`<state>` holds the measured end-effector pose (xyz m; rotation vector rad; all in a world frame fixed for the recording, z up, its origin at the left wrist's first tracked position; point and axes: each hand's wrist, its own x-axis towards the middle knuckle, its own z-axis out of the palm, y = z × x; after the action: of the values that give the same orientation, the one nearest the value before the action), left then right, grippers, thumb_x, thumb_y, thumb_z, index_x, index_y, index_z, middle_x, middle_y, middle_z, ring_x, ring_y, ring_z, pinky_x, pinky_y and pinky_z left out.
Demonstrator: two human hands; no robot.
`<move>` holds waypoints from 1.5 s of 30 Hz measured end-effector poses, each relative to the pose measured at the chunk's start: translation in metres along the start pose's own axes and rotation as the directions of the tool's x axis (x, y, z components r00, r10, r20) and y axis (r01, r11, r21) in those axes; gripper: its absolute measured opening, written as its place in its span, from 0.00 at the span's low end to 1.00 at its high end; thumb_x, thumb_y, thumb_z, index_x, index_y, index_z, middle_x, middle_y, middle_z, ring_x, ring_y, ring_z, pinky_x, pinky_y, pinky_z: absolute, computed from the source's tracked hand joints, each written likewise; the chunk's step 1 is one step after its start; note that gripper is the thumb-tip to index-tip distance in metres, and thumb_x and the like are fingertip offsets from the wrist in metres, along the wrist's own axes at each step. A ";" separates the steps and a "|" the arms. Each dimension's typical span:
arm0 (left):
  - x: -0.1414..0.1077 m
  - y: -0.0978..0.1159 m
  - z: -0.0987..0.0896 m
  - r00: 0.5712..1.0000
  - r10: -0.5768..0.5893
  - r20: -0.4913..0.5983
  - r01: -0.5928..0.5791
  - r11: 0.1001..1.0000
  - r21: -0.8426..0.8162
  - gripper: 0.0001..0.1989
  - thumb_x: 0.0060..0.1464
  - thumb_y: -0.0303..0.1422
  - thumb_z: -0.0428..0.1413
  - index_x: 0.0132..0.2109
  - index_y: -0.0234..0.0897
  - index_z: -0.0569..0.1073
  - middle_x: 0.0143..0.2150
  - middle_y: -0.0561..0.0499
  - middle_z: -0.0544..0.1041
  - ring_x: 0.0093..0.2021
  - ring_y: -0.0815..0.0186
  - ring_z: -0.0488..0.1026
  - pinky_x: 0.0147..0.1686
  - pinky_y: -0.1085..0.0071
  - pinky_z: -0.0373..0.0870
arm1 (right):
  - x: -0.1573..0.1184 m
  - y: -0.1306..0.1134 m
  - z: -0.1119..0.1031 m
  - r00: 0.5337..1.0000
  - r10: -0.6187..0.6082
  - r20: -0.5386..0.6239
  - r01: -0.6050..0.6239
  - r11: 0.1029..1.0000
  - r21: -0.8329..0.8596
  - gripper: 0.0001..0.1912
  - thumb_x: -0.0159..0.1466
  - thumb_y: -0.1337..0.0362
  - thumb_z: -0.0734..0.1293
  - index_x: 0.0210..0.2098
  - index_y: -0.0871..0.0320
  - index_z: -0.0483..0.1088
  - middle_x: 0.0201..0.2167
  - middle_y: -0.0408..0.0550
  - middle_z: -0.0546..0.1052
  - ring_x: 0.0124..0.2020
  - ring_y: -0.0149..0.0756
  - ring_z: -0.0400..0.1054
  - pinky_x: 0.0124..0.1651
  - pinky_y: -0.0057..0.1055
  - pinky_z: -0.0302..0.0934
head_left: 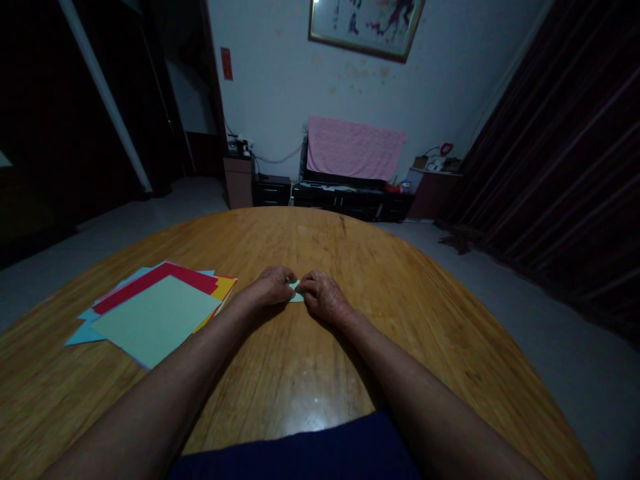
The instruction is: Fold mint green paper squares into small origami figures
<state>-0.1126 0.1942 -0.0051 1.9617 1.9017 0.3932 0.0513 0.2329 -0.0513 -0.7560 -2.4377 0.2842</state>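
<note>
Coloured sheets lie toward the left edge of the tabletop, while inward from its far edge the left hand, grip narrow, holds a small pale-green paper that the right hand also pinches, close work seemingly calling for light, even fingertip pressure.

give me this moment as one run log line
left hand: on small pale green paper | right hand: on same paper | paper stack: on table, left of hands

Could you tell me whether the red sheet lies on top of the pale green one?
No, the pale green sheet partly covers the red sheet.
</note>
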 end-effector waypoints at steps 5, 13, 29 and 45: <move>0.001 -0.005 -0.004 0.999 0.032 0.023 -0.032 0.999 0.010 0.19 0.43 0.28 0.52 0.44 0.38 0.77 0.34 0.49 0.78 0.32 0.65 0.71 0.31 0.73 0.62 | -0.002 0.003 0.001 0.998 0.043 -0.053 -0.042 0.999 0.024 0.13 0.59 0.74 0.61 0.37 0.57 0.75 0.37 0.49 0.72 0.41 0.35 0.65 0.46 0.32 0.60; 0.000 -0.004 -0.003 0.999 0.029 0.031 -0.028 0.999 -0.034 0.17 0.44 0.29 0.53 0.44 0.36 0.77 0.32 0.51 0.78 0.30 0.67 0.70 0.28 0.74 0.60 | -0.002 -0.005 0.002 0.993 0.088 -0.074 -0.091 0.995 -0.037 0.12 0.59 0.73 0.60 0.38 0.58 0.73 0.38 0.50 0.70 0.40 0.37 0.62 0.45 0.35 0.58; 0.005 -0.006 0.001 1.000 0.019 0.022 -0.019 1.000 0.012 0.17 0.45 0.31 0.55 0.44 0.35 0.76 0.34 0.48 0.78 0.33 0.63 0.72 0.30 0.72 0.62 | -0.005 -0.017 0.004 0.983 0.185 -0.011 -0.185 0.973 -0.138 0.20 0.63 0.67 0.61 0.53 0.46 0.67 0.44 0.50 0.66 0.44 0.42 0.57 0.45 0.39 0.51; 0.003 -0.004 -0.003 0.999 0.015 0.038 -0.016 0.999 0.030 0.20 0.43 0.30 0.53 0.46 0.35 0.76 0.37 0.46 0.78 0.35 0.62 0.72 0.31 0.71 0.62 | -0.009 -0.007 -0.008 0.977 0.212 0.009 -0.208 0.966 -0.154 0.20 0.60 0.70 0.62 0.50 0.49 0.69 0.45 0.50 0.66 0.45 0.42 0.57 0.45 0.38 0.51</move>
<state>-0.1168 0.1971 -0.0045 1.9896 1.8807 0.3309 0.0587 0.2226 -0.0468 -1.0871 -2.4251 0.1898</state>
